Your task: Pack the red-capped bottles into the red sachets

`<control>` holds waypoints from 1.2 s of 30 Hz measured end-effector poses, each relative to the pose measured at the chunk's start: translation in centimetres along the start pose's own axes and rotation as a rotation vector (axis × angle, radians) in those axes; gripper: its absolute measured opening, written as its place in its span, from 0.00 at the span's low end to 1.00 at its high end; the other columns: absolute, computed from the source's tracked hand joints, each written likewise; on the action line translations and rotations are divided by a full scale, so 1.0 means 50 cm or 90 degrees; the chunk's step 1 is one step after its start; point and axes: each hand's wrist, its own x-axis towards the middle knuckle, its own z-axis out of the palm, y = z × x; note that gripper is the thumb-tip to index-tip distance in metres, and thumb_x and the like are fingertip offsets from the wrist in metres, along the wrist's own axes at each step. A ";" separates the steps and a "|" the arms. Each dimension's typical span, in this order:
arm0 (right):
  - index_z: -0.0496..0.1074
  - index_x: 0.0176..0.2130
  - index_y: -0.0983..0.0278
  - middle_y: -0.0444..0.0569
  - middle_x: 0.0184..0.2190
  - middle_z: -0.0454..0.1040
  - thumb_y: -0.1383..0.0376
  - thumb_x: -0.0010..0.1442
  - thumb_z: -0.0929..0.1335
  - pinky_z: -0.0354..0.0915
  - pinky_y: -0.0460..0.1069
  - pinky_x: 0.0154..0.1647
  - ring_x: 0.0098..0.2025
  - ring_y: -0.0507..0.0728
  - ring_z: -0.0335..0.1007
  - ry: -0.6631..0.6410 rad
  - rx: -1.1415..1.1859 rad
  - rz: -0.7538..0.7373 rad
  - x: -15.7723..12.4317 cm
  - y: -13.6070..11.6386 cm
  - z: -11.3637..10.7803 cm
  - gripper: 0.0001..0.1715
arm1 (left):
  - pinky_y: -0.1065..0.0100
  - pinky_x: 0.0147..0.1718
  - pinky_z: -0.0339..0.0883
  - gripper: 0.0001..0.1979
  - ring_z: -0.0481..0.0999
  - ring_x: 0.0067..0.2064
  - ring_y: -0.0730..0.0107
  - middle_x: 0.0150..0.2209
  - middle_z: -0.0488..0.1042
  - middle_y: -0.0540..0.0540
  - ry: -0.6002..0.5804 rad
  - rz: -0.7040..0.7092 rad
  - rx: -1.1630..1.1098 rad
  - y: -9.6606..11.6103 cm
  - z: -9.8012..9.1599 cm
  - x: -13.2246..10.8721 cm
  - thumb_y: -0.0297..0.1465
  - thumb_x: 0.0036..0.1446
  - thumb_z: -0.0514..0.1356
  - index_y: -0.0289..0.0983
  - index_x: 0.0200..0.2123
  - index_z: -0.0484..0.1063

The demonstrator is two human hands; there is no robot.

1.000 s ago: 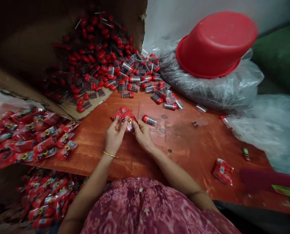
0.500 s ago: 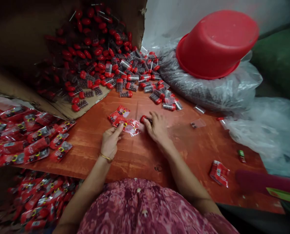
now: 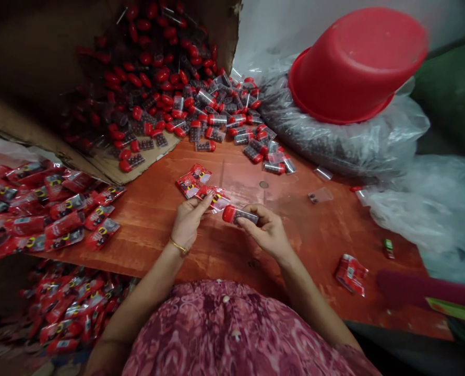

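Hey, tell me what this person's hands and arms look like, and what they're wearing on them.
Both the left hand and right hand are ungloved. A thin gold-coloured bangle circles the left wrist; the right wrist is bare. The forearms are uncovered, with a pink-and-maroon patterned sleeve showing on the right arm.

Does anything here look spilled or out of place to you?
Mildly: red-capped containers spread from the cardboard box onto the table, as if spilled. A clear piece lies apart, with no red cap visible. The red tub sits upside down on a bulging plastic bag, perhaps an unsteady perch.
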 end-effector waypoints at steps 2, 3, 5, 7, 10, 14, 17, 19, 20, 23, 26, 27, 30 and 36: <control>0.67 0.27 0.64 0.41 0.20 0.64 0.58 0.49 0.69 0.55 0.45 0.23 0.22 0.48 0.57 -0.006 -0.012 0.001 0.003 -0.001 0.003 0.12 | 0.73 0.28 0.64 0.22 0.70 0.25 0.77 0.21 0.73 0.51 -0.002 0.002 0.006 -0.001 -0.001 -0.002 0.45 0.27 0.70 0.32 0.19 0.71; 0.67 0.26 0.64 0.41 0.20 0.64 0.58 0.49 0.69 0.55 0.45 0.23 0.22 0.48 0.57 -0.008 -0.013 0.002 0.004 -0.001 0.005 0.12 | 0.73 0.28 0.64 0.22 0.70 0.24 0.77 0.20 0.72 0.51 -0.002 0.006 0.009 -0.002 -0.003 -0.002 0.46 0.27 0.70 0.32 0.19 0.71; 0.67 0.26 0.64 0.41 0.19 0.64 0.58 0.49 0.69 0.54 0.45 0.22 0.22 0.48 0.56 -0.010 -0.006 0.003 0.004 0.000 0.009 0.12 | 0.73 0.28 0.64 0.23 0.68 0.23 0.78 0.19 0.71 0.52 -0.006 0.016 0.016 -0.005 -0.007 0.000 0.46 0.28 0.69 0.32 0.19 0.71; 0.67 0.26 0.64 0.41 0.19 0.64 0.58 0.50 0.69 0.54 0.45 0.22 0.21 0.48 0.56 -0.009 0.007 0.008 0.000 -0.003 0.011 0.12 | 0.73 0.27 0.63 0.23 0.67 0.22 0.78 0.18 0.69 0.53 -0.012 0.031 0.026 -0.010 -0.011 0.002 0.47 0.30 0.69 0.33 0.19 0.71; 0.68 0.26 0.64 0.42 0.19 0.65 0.58 0.50 0.69 0.55 0.45 0.21 0.21 0.48 0.57 0.001 0.020 0.020 -0.010 -0.010 0.010 0.12 | 0.72 0.27 0.62 0.22 0.67 0.23 0.77 0.18 0.68 0.52 -0.023 0.070 0.051 -0.020 -0.018 0.006 0.47 0.35 0.67 0.33 0.20 0.71; 0.68 0.27 0.64 0.43 0.20 0.66 0.57 0.49 0.69 0.57 0.45 0.22 0.22 0.49 0.59 0.022 0.016 0.035 -0.015 -0.015 0.006 0.13 | 0.73 0.25 0.59 0.19 0.66 0.24 0.75 0.17 0.66 0.53 -0.017 0.130 0.108 -0.034 -0.026 0.011 0.45 0.41 0.65 0.34 0.19 0.71; 0.68 0.26 0.64 0.42 0.20 0.66 0.56 0.49 0.70 0.56 0.44 0.20 0.21 0.48 0.59 0.016 0.021 0.040 -0.009 -0.015 0.008 0.13 | 0.73 0.24 0.57 0.18 0.64 0.24 0.76 0.17 0.65 0.53 -0.016 0.153 0.150 -0.037 -0.032 0.011 0.44 0.43 0.64 0.33 0.17 0.70; 0.68 0.26 0.64 0.42 0.19 0.65 0.56 0.48 0.70 0.55 0.44 0.19 0.20 0.48 0.58 0.005 0.037 0.051 -0.004 -0.014 0.010 0.14 | 0.73 0.25 0.56 0.18 0.63 0.24 0.76 0.18 0.65 0.53 -0.023 0.170 0.172 -0.036 -0.035 0.011 0.43 0.44 0.64 0.33 0.18 0.70; 0.67 0.26 0.64 0.41 0.18 0.64 0.55 0.48 0.70 0.54 0.44 0.19 0.19 0.47 0.57 -0.003 0.050 0.062 -0.002 -0.014 0.011 0.15 | 0.73 0.25 0.56 0.17 0.63 0.25 0.76 0.18 0.66 0.53 -0.030 0.180 0.181 -0.034 -0.037 0.011 0.42 0.45 0.64 0.33 0.18 0.70; 0.67 0.25 0.64 0.40 0.17 0.63 0.55 0.48 0.69 0.53 0.44 0.18 0.18 0.47 0.54 -0.009 0.071 0.081 0.002 -0.011 0.013 0.15 | 0.73 0.26 0.56 0.16 0.64 0.26 0.75 0.20 0.67 0.52 -0.070 0.205 0.208 -0.030 -0.042 0.014 0.41 0.46 0.63 0.33 0.21 0.71; 0.67 0.25 0.64 0.41 0.18 0.63 0.55 0.47 0.70 0.52 0.44 0.19 0.19 0.47 0.54 0.019 0.049 0.061 0.004 -0.007 0.014 0.15 | 0.73 0.27 0.57 0.15 0.63 0.26 0.76 0.21 0.66 0.52 -0.104 0.208 0.231 -0.031 -0.044 0.018 0.41 0.48 0.62 0.33 0.22 0.71; 0.67 0.24 0.64 0.41 0.18 0.63 0.55 0.47 0.70 0.52 0.44 0.19 0.20 0.47 0.54 0.026 0.043 0.055 0.004 -0.006 0.014 0.15 | 0.73 0.26 0.56 0.16 0.63 0.26 0.76 0.21 0.66 0.53 -0.102 0.204 0.232 -0.032 -0.043 0.019 0.41 0.48 0.61 0.33 0.22 0.71; 0.67 0.25 0.64 0.40 0.18 0.62 0.55 0.48 0.70 0.52 0.44 0.20 0.20 0.47 0.54 0.023 0.047 0.050 0.002 -0.004 0.014 0.15 | 0.73 0.26 0.57 0.17 0.62 0.25 0.77 0.20 0.65 0.53 -0.081 0.173 0.195 -0.034 -0.037 0.022 0.43 0.48 0.61 0.33 0.21 0.70; 0.67 0.26 0.64 0.40 0.18 0.63 0.54 0.47 0.70 0.53 0.44 0.20 0.19 0.47 0.54 0.011 0.052 0.069 -0.010 -0.012 0.011 0.16 | 0.72 0.28 0.60 0.19 0.65 0.25 0.75 0.21 0.67 0.52 -0.098 0.094 0.099 -0.032 -0.028 0.021 0.46 0.45 0.62 0.33 0.22 0.70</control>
